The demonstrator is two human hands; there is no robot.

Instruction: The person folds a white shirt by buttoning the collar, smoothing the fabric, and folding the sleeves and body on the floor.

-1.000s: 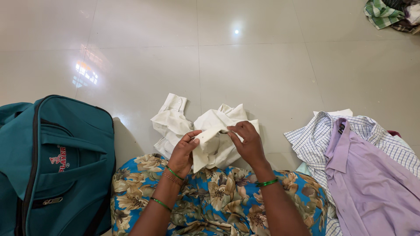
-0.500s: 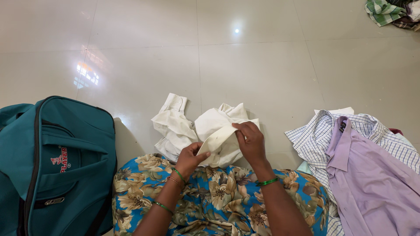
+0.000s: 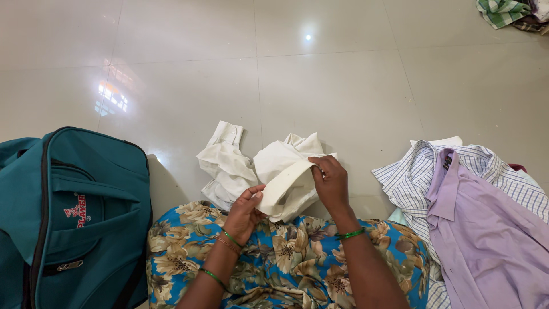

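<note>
A crumpled cream-white shirt (image 3: 234, 163) lies on the tiled floor just beyond my knees. My left hand (image 3: 245, 210) pinches the near end of a stiff band of that shirt, probably the collar. My right hand (image 3: 331, 183) grips the far end of the same band, holding it stretched on a slant between both hands. I sit with a blue floral garment (image 3: 286, 257) over my lap. Green bangles circle both wrists.
A teal travel bag (image 3: 74, 217) stands at my left. A lilac shirt (image 3: 486, 240) lies on a checked white shirt (image 3: 412, 177) at my right. More crumpled clothes, one green-checked (image 3: 503, 11), lie at the far right corner. Glossy floor tiles (image 3: 314, 80) stretch ahead.
Both hands have slid apart along the white band. The left hand dropped toward my lap and the right moved slightly up and away, pulling the band straight.
</note>
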